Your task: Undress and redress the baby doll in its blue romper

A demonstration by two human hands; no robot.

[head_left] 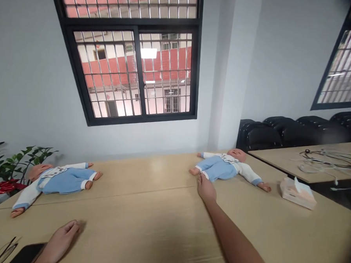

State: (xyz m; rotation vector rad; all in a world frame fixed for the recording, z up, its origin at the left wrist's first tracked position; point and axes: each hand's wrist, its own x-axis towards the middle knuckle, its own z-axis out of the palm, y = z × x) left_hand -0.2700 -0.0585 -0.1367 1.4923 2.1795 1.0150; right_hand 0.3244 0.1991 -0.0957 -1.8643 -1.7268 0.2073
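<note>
On the right part of the wooden table (159,213), a doll (220,167) in light blue trousers and a white top lies on its back. My right hand (207,190) is closed at the cuff of its nearer leg, and that foot is hidden by my fingers. The doll's other foot shows beside my fingertips. A second, similar doll (64,179) lies on its back at the left, touched by neither hand. My left hand (62,237) rests on the table in a loose fist, with nothing visible in it.
A dark phone-like object (28,254) and glasses (6,251) are by my left wrist. A tissue pack (298,193) sits at the right. Behind are a potted plant (24,159), cables (329,159) on another table, black chairs (265,136) and a barred window (137,74).
</note>
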